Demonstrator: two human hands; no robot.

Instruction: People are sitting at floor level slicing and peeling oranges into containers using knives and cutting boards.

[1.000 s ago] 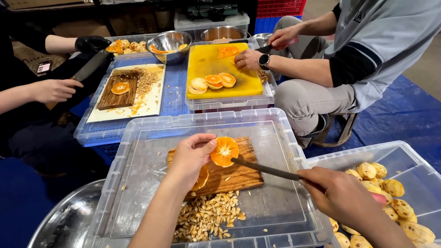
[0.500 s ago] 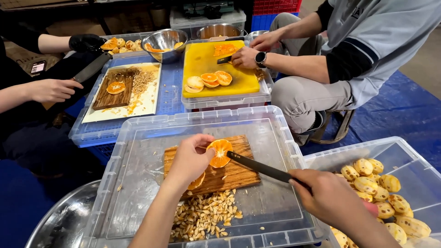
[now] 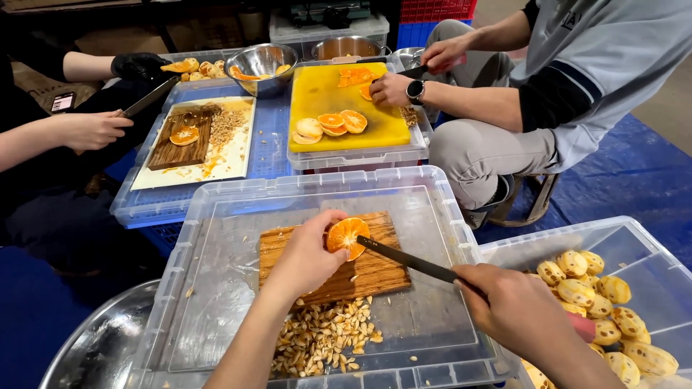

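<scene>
An upturned clear plastic bin [image 3: 216,216] on blue flooring serves as the worktable, seeds [image 3: 324,338] heaped at its near edge. On the wooden board [image 3: 375,270], the left hand [image 3: 306,256] pinches a halved orange [image 3: 347,235], cut face up. The right hand [image 3: 515,310] grips a dark knife [image 3: 404,259], tip at the flesh. A slip could nick the left fingertips [image 3: 328,223]. Beyond, other people cut fruit.
</scene>
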